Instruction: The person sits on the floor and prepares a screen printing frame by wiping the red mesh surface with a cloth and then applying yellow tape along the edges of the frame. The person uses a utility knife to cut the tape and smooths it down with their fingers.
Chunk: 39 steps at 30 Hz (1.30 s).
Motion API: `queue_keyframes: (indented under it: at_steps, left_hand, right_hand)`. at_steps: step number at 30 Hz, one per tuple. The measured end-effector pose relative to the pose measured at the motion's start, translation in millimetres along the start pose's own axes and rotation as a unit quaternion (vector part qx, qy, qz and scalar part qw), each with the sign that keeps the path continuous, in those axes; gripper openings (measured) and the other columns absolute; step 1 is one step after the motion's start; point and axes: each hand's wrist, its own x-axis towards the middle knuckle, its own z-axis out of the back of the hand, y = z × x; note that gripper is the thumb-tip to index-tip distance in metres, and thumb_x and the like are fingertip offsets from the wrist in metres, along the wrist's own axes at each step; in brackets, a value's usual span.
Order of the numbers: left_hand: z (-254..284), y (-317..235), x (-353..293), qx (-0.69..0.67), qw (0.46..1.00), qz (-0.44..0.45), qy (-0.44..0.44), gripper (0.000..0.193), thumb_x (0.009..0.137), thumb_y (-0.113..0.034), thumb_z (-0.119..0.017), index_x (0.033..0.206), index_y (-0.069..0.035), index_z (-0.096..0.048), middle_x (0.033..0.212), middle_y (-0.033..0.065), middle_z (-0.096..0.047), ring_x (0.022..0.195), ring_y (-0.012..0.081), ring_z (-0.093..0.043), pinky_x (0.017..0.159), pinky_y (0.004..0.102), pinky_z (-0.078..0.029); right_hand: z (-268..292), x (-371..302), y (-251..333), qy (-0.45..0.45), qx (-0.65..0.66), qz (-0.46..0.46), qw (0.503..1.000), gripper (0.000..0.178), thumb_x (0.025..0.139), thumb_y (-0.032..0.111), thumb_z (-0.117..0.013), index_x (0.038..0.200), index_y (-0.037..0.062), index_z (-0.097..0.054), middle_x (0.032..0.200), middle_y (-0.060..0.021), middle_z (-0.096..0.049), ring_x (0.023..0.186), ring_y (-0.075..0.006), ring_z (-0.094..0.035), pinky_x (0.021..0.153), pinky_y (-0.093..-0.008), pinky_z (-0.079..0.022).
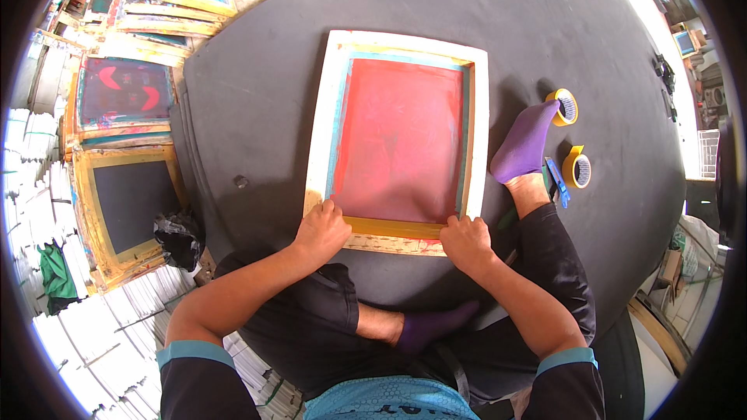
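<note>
A wooden screen-printing frame with red mesh lies flat on the dark surface in front of me. Along its near side runs a strip of yellow tape, stretched between my two hands over the edge of the mesh. My left hand is closed at the strip's left end, by the frame's near left corner. At the other end my right hand is closed too, over the near right corner. The fingertips are mostly hidden, so the exact hold on the tape does not show.
Right of the frame, near my foot in a purple sock, are a yellow tape roll, a second tape roll and a blue cutter. Other frames stand at the left, beside a black plastic bag and white stacks.
</note>
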Motion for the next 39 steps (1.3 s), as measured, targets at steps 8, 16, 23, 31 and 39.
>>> queue_keyframes:
  at_steps: [8, 16, 23, 31, 39]
  left_hand:
    - [-5.2, 2.3, 1.5, -0.009, 1.0, 0.0, -0.016, 0.011, 0.077, -0.011, -0.073, 0.079, -0.005, -0.081, 0.086, 0.0125, -0.073, 0.095, 0.0273, -0.068, 0.078, 0.036, -0.058]
    - [-4.0, 4.5, 4.7, -0.044, 0.999, 0.016, 0.022, 0.014, 0.08, -0.012, -0.072, 0.084, -0.001, -0.081, 0.093, 0.0154, -0.074, 0.103, 0.0305, -0.069, 0.086, 0.0394, -0.061]
    - [-3.6, 5.1, 4.2, -0.043, 0.999, 0.011, 0.008, 0.013, 0.079, -0.01, -0.073, 0.083, -0.001, -0.081, 0.091, 0.0155, -0.074, 0.101, 0.0301, -0.069, 0.084, 0.0391, -0.061]
    - [-9.3, 5.9, 3.6, -0.04, 0.999, 0.008, -0.016, 0.011, 0.078, -0.009, -0.073, 0.081, -0.002, -0.081, 0.087, 0.0146, -0.073, 0.097, 0.0295, -0.07, 0.08, 0.038, -0.06]
    - [-1.2, 6.9, 5.8, -0.042, 0.999, 0.005, 0.026, 0.012, 0.08, -0.01, -0.073, 0.083, -0.002, -0.081, 0.091, 0.0148, -0.075, 0.1, 0.0297, -0.07, 0.082, 0.0389, -0.06]
  right_hand:
    - [1.3, 0.8, -1.1, 0.006, 0.004, -0.003, 1.0, 0.01, 0.089, 0.014, -0.072, 0.093, 0.009, -0.081, 0.099, -0.0093, -0.074, 0.095, -0.027, -0.077, 0.085, -0.0444, -0.061]
    - [3.8, -0.2, -0.7, 0.015, 0.003, -0.005, 1.0, 0.01, 0.088, 0.014, -0.074, 0.094, 0.0094, -0.081, 0.1, -0.0094, -0.074, 0.095, -0.0272, -0.077, 0.086, -0.0438, -0.061]
    - [1.6, 0.8, -2.4, 0.004, -0.002, -0.001, 1.0, 0.01, 0.088, 0.015, -0.074, 0.094, 0.0105, -0.081, 0.1, -0.0085, -0.074, 0.091, -0.0266, -0.078, 0.083, -0.0435, -0.062]
    - [1.6, 2.6, -4.5, 0.015, 0.008, -0.009, 1.0, 0.011, 0.09, 0.015, -0.072, 0.094, 0.0107, -0.081, 0.101, -0.0087, -0.075, 0.093, -0.027, -0.078, 0.082, -0.0432, -0.061]
    - [4.2, 3.2, -2.3, 0.033, 0.02, -0.035, 0.999, 0.013, 0.093, 0.015, -0.07, 0.096, 0.0108, -0.081, 0.101, -0.0076, -0.075, 0.099, -0.0277, -0.076, 0.089, -0.0454, -0.059]
